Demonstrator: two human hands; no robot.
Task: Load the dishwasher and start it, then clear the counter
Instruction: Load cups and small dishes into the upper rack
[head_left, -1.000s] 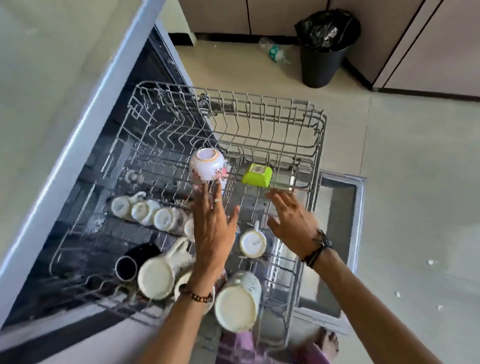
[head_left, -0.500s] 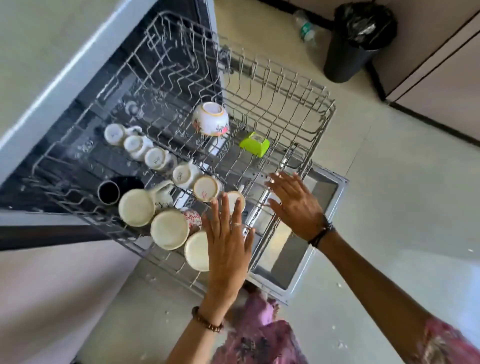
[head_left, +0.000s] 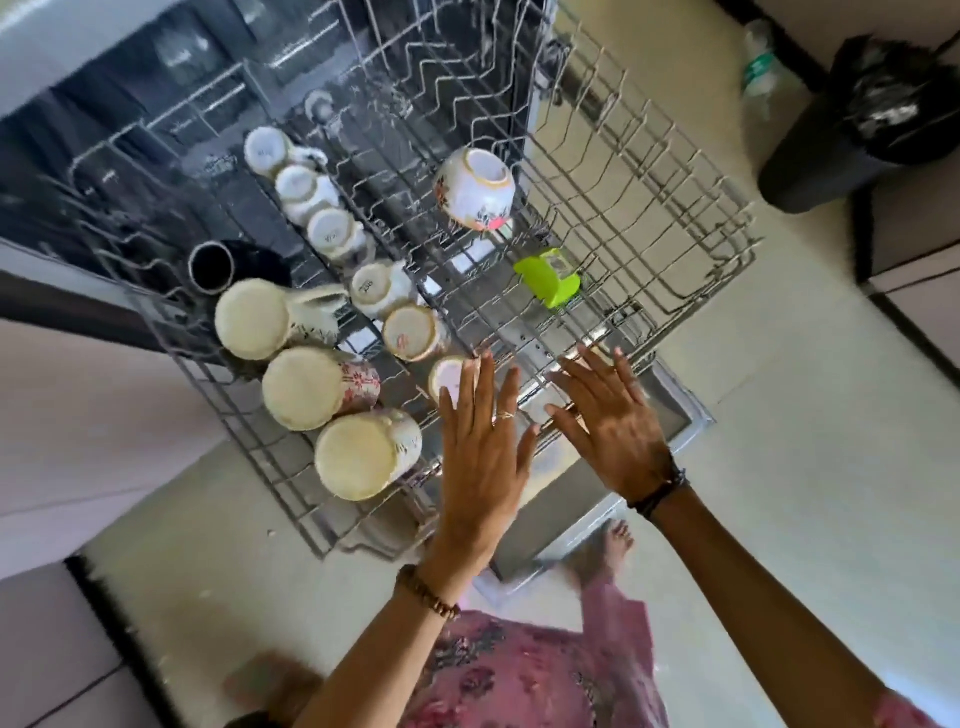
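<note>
Mugs: upturned in the rack's near-left rows; ceramic, fragile, liable to rattle.
Rack: pulled out over the open door; stiff wire, loaded, best pushed by its near rim.
Left hand: fingers straight, spread, gripping nothing.
Right hand: flat, fingers apart, over the near rim.

Dark printed marks show on the upturned bases of several small white cups in the dishwasher rack, too small and blurred to read; no other lettering is legible anywhere.
</note>
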